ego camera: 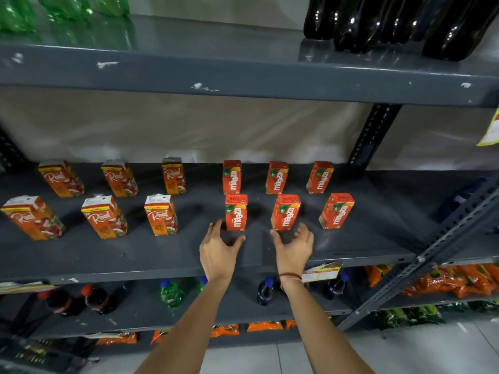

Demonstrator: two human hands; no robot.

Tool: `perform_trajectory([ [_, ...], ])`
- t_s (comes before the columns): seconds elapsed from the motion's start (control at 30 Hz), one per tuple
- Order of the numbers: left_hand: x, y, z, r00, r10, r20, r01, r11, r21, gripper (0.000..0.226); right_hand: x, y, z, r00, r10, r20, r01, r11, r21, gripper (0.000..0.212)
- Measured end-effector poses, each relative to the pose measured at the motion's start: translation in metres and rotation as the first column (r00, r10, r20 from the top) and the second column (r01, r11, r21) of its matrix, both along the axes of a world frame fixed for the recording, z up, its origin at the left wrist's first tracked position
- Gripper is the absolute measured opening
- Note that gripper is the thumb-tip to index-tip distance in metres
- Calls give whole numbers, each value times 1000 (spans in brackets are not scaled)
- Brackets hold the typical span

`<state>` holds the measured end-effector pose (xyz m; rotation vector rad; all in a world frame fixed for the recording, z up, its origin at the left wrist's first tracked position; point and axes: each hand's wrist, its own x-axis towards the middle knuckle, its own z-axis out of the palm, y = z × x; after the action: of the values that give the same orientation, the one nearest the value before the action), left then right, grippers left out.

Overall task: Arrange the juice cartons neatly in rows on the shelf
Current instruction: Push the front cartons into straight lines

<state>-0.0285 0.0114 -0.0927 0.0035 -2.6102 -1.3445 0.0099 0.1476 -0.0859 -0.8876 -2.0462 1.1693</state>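
Note:
Juice cartons stand upright in two rows on the dark grey shelf [162, 255]. On the left are orange "Real" cartons, three at the back [174, 176] and three in front [161, 215]. On the right are red "Maaza" cartons, three at the back [231, 177] and three in front. My left hand [218, 249] is open just below the front Maaza carton [236, 212], its fingers apart beside the base. My right hand [294, 247] is open just below the neighbouring front Maaza carton [285, 212]. Neither hand holds a carton.
The shelf above [243, 76] carries green bottles [62, 6] and dark bottles [378, 20]. A slotted upright [374, 133] and a diagonal brace [432, 255] stand at the right. The lower shelf holds soda bottles [170, 292]; orange snack packets [459, 282] lie right.

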Motion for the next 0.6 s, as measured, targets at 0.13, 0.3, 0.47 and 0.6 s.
perform_trajectory([
  [0.13,15,-61,-5,990,95,-105,-84,991,104,50,21,-48,-7,989,1,-150,11,996,85,34],
  [0.3,8,-147,-2,917,378,-130,-350,917,192,41,-1,-136,-4,941,333,-63,-321,935,153,37],
  [0.47,-24,-202,10,901,434,-20,-433,901,40,77,-44,-204,2,889,445,111,-454,888,71,71],
  [0.6,-45,-215,7,936,351,14,-349,934,-74,76,-70,-233,4,921,348,174,-366,927,85,77],
])
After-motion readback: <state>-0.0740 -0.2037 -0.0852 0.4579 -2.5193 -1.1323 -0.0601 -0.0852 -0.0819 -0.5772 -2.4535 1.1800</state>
